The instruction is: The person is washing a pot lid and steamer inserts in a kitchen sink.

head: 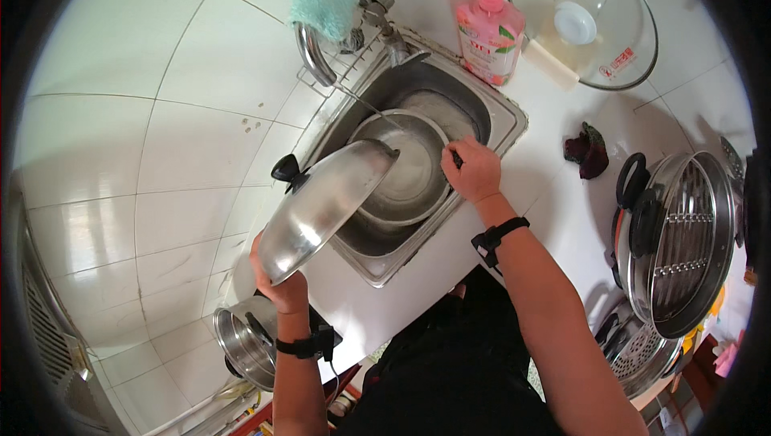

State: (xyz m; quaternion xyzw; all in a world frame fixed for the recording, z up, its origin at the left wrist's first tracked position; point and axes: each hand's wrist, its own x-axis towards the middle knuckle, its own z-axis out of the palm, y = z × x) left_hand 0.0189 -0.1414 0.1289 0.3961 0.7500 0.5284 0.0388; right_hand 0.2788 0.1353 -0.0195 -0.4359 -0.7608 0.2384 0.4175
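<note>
My left hand [282,285] grips the rim of a domed stainless-steel pot lid [328,210] with a black knob [290,172]. The lid is tilted on edge over the left side of the sink [376,276]. In the sink stands a round metal basin [400,180] with water in it, and a thin stream runs down to it from the chrome faucet [316,59]. My right hand [474,168] is closed around a small dark scrubber [457,159], mostly hidden by the fingers, over the basin's right rim.
A turquoise cloth [324,2] hangs on the faucet. Behind the sink stand a pink pump bottle [491,35] and a glass lid [626,32]. A dark crumpled cloth [587,150] lies on the counter, right. Steamer pots [638,267] stand far right, a steel pot [244,336] lower left.
</note>
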